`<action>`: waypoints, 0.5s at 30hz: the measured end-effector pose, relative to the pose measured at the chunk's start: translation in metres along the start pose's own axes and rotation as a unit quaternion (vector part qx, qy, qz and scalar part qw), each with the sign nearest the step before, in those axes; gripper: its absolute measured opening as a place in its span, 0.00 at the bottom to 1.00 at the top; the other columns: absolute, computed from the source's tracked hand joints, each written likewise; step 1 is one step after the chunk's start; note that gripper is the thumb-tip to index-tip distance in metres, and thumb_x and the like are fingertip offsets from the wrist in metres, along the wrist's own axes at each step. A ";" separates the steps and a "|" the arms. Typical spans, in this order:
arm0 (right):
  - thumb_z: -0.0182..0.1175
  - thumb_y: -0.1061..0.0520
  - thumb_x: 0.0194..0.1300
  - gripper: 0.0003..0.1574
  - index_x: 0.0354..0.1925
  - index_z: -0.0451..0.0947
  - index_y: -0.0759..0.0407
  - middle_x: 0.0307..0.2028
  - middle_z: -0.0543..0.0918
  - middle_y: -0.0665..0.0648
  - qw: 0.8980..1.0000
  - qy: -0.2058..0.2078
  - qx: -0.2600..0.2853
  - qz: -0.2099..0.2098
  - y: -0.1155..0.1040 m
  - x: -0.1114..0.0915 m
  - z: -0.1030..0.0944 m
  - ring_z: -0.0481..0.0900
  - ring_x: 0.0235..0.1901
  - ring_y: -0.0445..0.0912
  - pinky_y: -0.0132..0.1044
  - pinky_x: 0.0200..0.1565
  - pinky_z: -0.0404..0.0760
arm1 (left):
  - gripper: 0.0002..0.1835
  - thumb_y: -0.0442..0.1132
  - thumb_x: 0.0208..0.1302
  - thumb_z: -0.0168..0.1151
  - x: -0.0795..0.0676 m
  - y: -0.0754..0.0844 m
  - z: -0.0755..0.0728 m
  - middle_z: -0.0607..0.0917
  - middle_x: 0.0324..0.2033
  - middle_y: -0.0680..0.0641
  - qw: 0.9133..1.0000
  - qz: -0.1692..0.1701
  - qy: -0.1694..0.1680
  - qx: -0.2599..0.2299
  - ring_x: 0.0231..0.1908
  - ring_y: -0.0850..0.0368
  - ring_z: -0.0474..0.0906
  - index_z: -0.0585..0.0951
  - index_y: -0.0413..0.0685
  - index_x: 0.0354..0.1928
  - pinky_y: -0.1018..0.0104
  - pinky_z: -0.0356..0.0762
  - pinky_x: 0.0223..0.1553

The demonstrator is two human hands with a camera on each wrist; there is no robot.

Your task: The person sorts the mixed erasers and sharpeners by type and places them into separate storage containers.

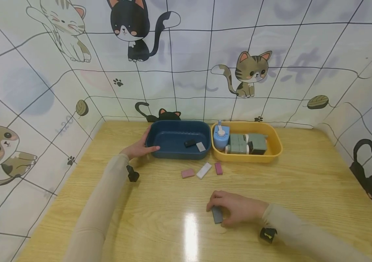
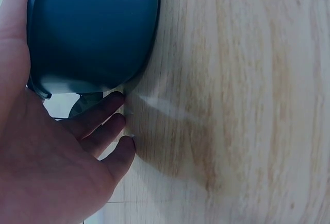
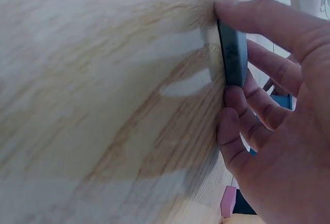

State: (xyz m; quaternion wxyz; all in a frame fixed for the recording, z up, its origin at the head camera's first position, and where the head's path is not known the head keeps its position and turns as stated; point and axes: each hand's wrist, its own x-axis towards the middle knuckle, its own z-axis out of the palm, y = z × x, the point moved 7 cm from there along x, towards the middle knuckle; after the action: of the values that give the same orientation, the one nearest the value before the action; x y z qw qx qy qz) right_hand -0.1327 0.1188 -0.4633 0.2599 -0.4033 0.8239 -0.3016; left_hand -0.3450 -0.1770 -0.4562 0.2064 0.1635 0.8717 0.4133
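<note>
At the bin's left end, my left hand (image 1: 140, 147) holds the dark blue plastic bin (image 1: 181, 155), thumb along its front wall. The left wrist view shows this hand (image 2: 56, 152) close against the bin wall (image 2: 98, 33), the lower fingers near the table. Nearer the front, my right hand (image 1: 236, 207) pinches a flat grey rectangular block (image 1: 217, 215) at the tabletop. From the right wrist, the grey block (image 3: 234, 54) sits between thumb and fingertips of the hand (image 3: 289, 126). Inside the blue bin lie a black block (image 1: 190, 143) and a white block (image 1: 200, 146).
Between bin and right hand lie a pink block (image 1: 187, 173), a white block (image 1: 204, 170) and a magenta block (image 1: 218, 168). Right of the blue bin, a yellow bin (image 1: 264, 158) holds a blue pump bottle (image 1: 221, 138) and grey-green items (image 1: 238, 144). A cat-patterned cloth (image 1: 192, 83) stands behind.
</note>
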 end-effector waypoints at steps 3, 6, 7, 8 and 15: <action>0.69 0.64 0.52 0.30 0.53 0.77 0.43 0.50 0.69 0.42 1.000 -0.005 0.023 0.013 0.001 0.001 -0.001 0.69 0.49 0.37 0.34 0.54 0.72 | 0.56 0.53 0.66 0.61 0.003 -0.005 0.000 0.31 0.74 0.43 1.000 0.002 0.005 0.007 0.72 0.38 0.36 0.26 0.59 0.75 0.39 0.44 0.66; 0.68 0.64 0.52 0.30 0.53 0.78 0.44 0.50 0.69 0.41 0.999 -0.008 0.030 0.023 0.002 0.003 -0.003 0.69 0.48 0.37 0.34 0.54 0.72 | 0.57 0.54 0.64 0.62 0.004 -0.007 0.000 0.32 0.75 0.44 1.000 0.001 0.008 0.007 0.72 0.39 0.37 0.27 0.62 0.75 0.40 0.44 0.67; 0.68 0.64 0.52 0.30 0.53 0.78 0.44 0.50 0.69 0.41 0.999 -0.008 0.027 0.023 0.003 0.004 -0.003 0.69 0.48 0.37 0.34 0.53 0.72 | 0.57 0.55 0.64 0.62 0.004 -0.007 0.000 0.32 0.75 0.44 1.000 0.001 0.009 0.008 0.72 0.39 0.37 0.27 0.62 0.75 0.40 0.44 0.67; 0.68 0.64 0.52 0.29 0.53 0.78 0.45 0.50 0.69 0.42 0.999 -0.008 0.023 0.022 0.003 0.004 -0.004 0.69 0.48 0.37 0.34 0.53 0.72 | 0.57 0.55 0.64 0.62 0.004 -0.007 0.000 0.32 0.75 0.44 1.000 0.001 0.009 0.010 0.72 0.39 0.37 0.27 0.63 0.75 0.40 0.45 0.67; 0.69 0.62 0.54 0.28 0.54 0.79 0.48 0.50 0.69 0.44 1.000 0.000 0.010 0.015 0.004 0.008 -0.008 0.70 0.48 0.38 0.35 0.52 0.72 | 0.56 0.54 0.65 0.61 0.002 -0.005 0.000 0.33 0.75 0.42 1.000 -0.002 0.006 0.013 0.72 0.38 0.38 0.27 0.63 0.75 0.40 0.46 0.66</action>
State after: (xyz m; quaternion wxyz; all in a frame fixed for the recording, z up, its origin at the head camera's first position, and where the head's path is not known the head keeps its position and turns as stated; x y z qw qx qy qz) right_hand -0.1444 0.1161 -0.4624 0.2680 -0.3885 0.8269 -0.3057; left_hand -0.3475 -0.1789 -0.4604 0.2001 0.1620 0.8784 0.4026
